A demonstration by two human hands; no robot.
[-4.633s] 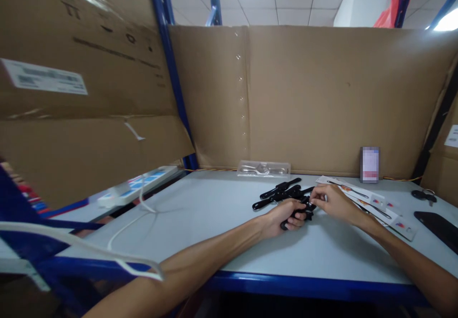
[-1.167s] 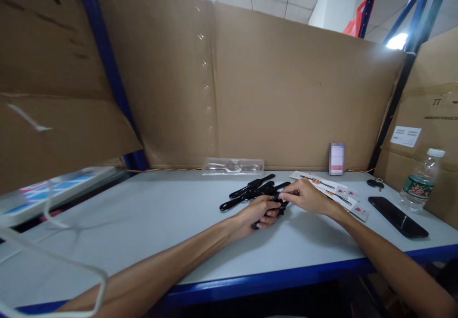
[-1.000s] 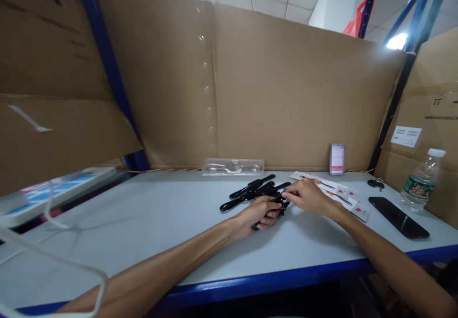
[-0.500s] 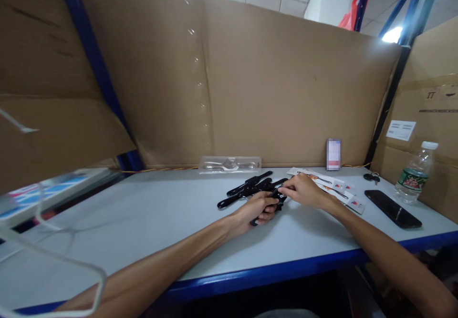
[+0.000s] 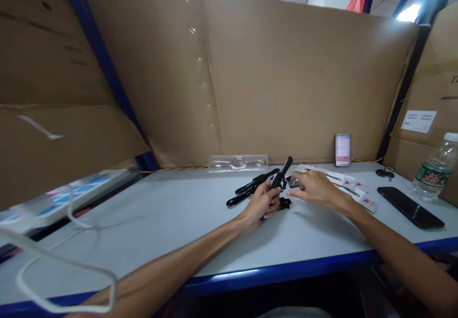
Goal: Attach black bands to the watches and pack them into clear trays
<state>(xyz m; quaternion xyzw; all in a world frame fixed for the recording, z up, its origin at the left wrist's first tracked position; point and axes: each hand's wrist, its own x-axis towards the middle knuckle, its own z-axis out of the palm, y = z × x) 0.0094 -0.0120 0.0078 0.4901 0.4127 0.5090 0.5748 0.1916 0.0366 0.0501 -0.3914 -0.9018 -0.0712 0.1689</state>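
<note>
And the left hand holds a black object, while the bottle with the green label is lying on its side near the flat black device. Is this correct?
Not quite: in the head view the bottle stands upright, not on its side. The left hand holds a black object, and the bottle is near the flat black device.

Tall brown cardboard panels (image 5: 279, 79) behind a pale, blue-edged tabletop (image 5: 150, 241), bright light (image 5: 408, 13) upper right.

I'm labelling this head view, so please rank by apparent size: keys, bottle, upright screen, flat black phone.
1. Bottle and flat black phone: too alike to rank
2. Upright screen
3. Keys
</note>
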